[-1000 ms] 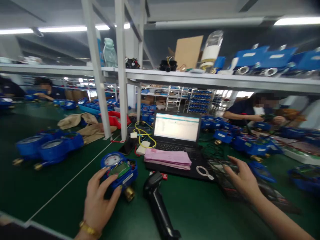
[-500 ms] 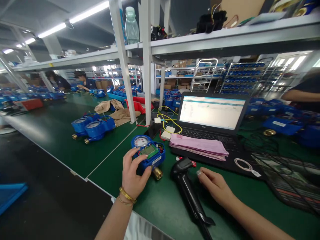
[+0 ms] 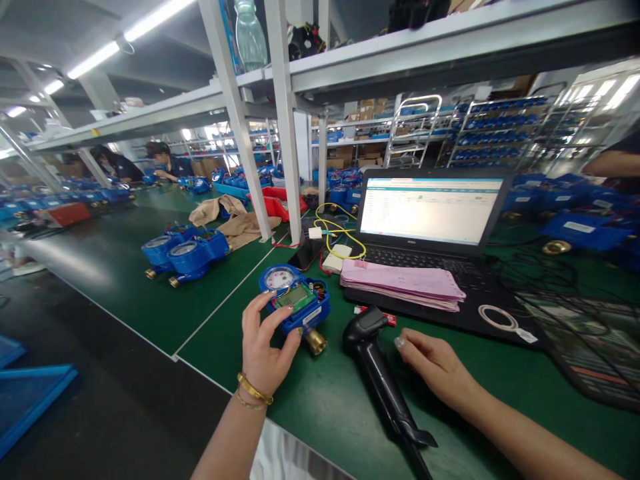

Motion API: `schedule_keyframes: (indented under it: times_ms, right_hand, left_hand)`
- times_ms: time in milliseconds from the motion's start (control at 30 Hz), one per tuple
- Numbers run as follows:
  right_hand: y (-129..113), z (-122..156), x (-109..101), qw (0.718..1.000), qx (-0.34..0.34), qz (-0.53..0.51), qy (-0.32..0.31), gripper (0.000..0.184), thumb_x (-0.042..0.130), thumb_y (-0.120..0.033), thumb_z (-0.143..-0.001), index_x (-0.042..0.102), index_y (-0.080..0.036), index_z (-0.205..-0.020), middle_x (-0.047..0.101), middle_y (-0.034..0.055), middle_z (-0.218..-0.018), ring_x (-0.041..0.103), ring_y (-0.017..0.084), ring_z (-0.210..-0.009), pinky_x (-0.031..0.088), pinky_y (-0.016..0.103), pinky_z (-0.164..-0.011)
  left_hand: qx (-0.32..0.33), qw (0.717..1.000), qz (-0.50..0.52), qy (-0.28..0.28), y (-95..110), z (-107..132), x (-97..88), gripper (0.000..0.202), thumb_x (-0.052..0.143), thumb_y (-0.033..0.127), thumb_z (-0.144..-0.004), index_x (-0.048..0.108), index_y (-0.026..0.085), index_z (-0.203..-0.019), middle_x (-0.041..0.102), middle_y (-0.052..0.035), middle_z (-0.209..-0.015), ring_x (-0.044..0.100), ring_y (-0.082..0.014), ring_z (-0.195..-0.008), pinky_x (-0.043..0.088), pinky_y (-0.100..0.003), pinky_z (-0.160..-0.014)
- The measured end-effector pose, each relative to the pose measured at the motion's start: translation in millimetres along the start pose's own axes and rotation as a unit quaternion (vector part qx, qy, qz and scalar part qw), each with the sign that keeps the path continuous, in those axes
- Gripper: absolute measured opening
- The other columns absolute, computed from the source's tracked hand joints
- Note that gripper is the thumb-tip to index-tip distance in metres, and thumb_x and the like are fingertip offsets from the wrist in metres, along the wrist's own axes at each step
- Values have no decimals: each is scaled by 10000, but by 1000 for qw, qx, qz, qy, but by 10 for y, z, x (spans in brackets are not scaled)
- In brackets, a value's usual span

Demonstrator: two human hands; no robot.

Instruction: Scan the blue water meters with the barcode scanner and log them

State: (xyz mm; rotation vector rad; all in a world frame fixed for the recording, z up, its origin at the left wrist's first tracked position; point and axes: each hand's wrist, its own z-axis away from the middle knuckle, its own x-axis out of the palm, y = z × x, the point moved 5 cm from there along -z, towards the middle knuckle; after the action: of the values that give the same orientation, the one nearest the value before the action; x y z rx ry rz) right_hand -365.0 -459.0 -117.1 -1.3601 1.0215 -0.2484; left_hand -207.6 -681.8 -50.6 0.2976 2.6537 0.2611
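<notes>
A blue water meter point(image 3: 316, 312) with a round dial, an exposed green circuit board with a small display, and a brass fitting sits on the green bench. My left hand point(image 3: 264, 350) grips its near left side, fingertips on the top by the display and thumb low near the brass fitting. A black handheld barcode scanner point(image 3: 381, 377) lies between my hands, its handle pointing toward me. Just right of the scanner, my right hand point(image 3: 436, 365) rests on the bench with fingers curled in; nothing shows in it.
An open laptop point(image 3: 430, 207) stands behind, with pink papers point(image 3: 400, 283) on its keyboard. Two more water meters point(image 3: 185, 253) stand to the left. A phone point(image 3: 306, 253), yellow cable, cloths and a red bin point(image 3: 277, 202) lie near the shelf posts. Other people sit farther off.
The camera view has tilted down slightly. Both hands keep nearly the same places, the left on the water meter and the right beside the scanner.
</notes>
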Motion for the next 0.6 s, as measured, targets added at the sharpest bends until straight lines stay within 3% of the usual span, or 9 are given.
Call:
schedule_keyframes:
  times_ms: [600]
  right_hand:
    - [-33, -4, 7, 1000, -11, -4, 6, 501, 432, -621, -854, 389, -208, -574, 326, -37, -565, 318, 120, -547, 299, 245, -501]
  left_hand:
    - [-4, 1000, -2, -1, -12, 2, -4, 209, 593, 202, -890, 575, 178, -1097, 480, -161, -1260, 474, -322, -1156, 445, -551, -916]
